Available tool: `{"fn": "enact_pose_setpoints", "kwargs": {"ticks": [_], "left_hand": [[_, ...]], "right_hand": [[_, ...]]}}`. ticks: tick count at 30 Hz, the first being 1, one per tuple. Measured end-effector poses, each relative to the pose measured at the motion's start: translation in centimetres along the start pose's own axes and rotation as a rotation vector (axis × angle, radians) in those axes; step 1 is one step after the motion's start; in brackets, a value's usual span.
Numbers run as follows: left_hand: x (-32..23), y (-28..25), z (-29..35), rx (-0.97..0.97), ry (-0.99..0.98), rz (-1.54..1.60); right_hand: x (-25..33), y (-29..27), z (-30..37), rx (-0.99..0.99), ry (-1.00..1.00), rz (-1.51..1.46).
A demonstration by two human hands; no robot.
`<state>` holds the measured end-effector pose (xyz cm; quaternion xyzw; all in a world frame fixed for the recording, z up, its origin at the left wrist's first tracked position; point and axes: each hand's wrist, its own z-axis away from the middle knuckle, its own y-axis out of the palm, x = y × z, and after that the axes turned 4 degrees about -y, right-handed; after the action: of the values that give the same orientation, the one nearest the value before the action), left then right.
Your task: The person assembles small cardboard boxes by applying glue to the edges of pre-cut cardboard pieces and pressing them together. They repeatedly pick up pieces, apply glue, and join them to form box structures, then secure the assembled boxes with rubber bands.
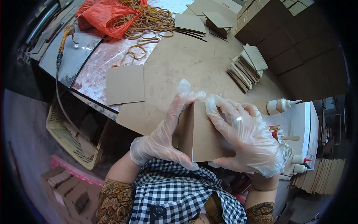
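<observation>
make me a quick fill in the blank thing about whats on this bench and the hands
1. The left hand and the ____ hand both touch the cardboard.
2. The plastic bag beside the rubber bands is ____ in colour.
3. The checked clothing is black and ____.
4. The square card lying alone is nearer the ____ hand.

Missing words: right; red; white; left

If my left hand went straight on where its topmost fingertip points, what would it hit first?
Your left hand would probably meet one of the two small cardboard stacks at the picture's top; height and exact line are unclear.
</observation>
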<state>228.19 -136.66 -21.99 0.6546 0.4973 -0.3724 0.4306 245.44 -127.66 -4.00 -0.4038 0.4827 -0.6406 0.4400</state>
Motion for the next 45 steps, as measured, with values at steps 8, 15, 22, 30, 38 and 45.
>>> {"fn": "enact_pose_setpoints", "kwargs": {"ticks": [8,15,22,30,38,45], "left_hand": [[-0.9,0.9,-0.1,-0.067,-0.011,0.172],[-6.2,0.3,-3.3,-0.069,0.017,-0.196],[-11.8,2.8,-9.3,0.544,-0.013,-1.247],[-11.2,5.2,-10.7,0.674,-0.254,-1.286],[-10.1,5.5,-9.6,0.53,-0.322,-1.123],[-9.8,5.3,-8.8,0.433,-0.332,-1.082]], "right_hand": [[-1.6,0.4,2.3,-0.113,0.009,-0.138],[-6.2,6.5,9.3,-0.771,0.102,-0.598],[-5.0,13.8,8.6,-0.735,0.022,-0.895],[-5.4,15.0,8.1,-0.754,-0.031,-1.004],[-6.6,13.9,7.2,-0.594,-0.082,-0.963],[-7.8,14.8,5.6,-0.628,-0.204,-1.18]]}}
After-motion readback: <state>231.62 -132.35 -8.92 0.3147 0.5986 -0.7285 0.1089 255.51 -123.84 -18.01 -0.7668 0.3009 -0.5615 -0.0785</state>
